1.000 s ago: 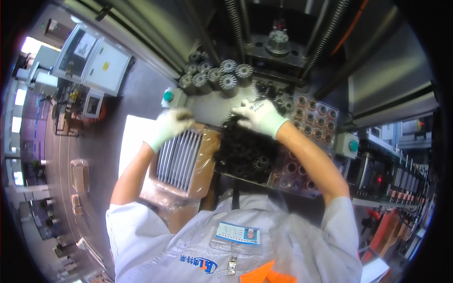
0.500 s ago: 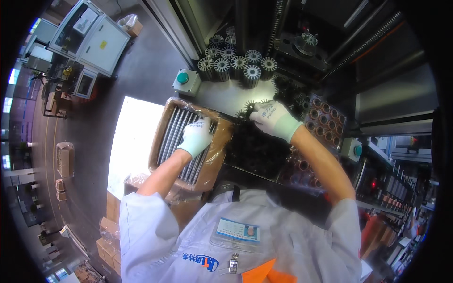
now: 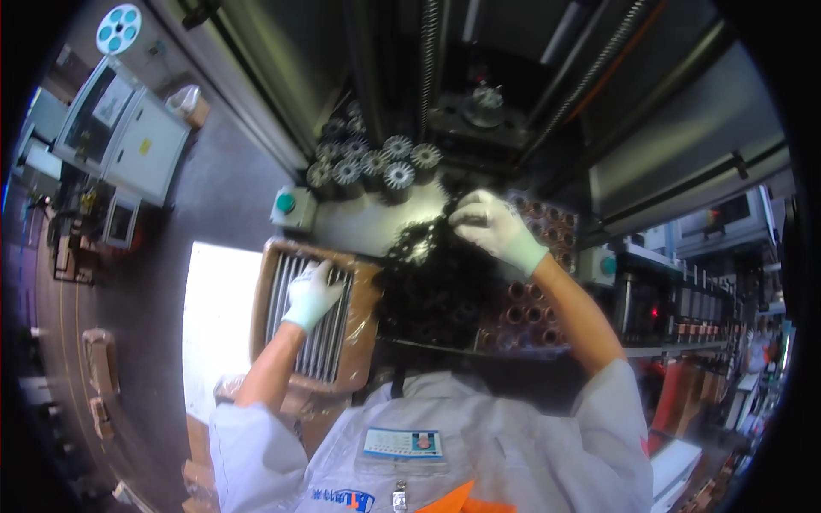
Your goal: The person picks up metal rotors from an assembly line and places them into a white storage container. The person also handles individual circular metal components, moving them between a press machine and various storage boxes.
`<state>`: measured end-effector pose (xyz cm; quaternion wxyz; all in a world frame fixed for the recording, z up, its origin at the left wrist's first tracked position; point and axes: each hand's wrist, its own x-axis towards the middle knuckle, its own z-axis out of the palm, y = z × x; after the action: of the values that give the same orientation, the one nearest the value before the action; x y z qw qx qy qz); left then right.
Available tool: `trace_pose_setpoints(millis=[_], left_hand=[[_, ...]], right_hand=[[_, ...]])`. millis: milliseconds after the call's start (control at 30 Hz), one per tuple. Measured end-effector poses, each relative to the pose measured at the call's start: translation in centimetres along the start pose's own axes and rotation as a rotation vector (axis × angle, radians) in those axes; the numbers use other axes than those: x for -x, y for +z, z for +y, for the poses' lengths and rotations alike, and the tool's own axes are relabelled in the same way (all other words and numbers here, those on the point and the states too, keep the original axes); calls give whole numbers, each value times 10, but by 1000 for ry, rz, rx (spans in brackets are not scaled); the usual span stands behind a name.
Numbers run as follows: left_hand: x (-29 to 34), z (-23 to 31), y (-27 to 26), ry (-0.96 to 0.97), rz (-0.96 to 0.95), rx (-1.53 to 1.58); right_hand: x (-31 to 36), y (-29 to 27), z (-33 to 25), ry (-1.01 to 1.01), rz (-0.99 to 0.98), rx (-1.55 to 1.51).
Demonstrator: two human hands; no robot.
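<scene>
My left hand (image 3: 313, 297), in a white and pale green glove, reaches into a plastic-lined cardboard box (image 3: 360, 325) of long metal rods (image 3: 322, 352). Its fingers are bent around the upper part of a rod. On the right, my gloved right hand (image 3: 494, 226) is above black toothed pieces (image 3: 428, 291) heaped on the bench. Its fingers are curled together, and blur hides what is between the fingertips. Several slotted metal cores (image 3: 398, 176) stand upright beyond the heap, left of my right hand. Copper-coloured wound rings (image 3: 528, 312) lie in rows beside my right forearm.
A grey box with a green button (image 3: 286, 203) stands at the bench's left edge, and another green button (image 3: 608, 265) is at the right. Machine columns and a coiled spring (image 3: 428, 68) rise beyond the bench. A white board (image 3: 214, 321) lies left of the rod box.
The whole view has shifted, so the bench appears further left and lower. Against the bench, my right hand has moved right and slightly away from me. My left hand stays in the rod box.
</scene>
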<state>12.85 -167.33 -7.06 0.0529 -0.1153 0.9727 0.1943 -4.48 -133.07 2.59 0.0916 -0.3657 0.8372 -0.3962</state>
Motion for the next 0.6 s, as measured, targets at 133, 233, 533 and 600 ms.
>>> trace_pose_setpoints(millis=[133, 233, 533, 600], left_hand=[[3, -13, -15, 97, -50, 6], [13, -13, -24, 221, 82, 98], [111, -49, -10, -347, -316, 873], [127, -60, -1, -363, -272, 1000]], right_hand=[[-33, -40, -3, 118, 279, -307], [-74, -68, 6, 158, 505, -493], [-143, -111, 63, 282, 572, -143], [-154, -118, 68, 309, 399, -66]])
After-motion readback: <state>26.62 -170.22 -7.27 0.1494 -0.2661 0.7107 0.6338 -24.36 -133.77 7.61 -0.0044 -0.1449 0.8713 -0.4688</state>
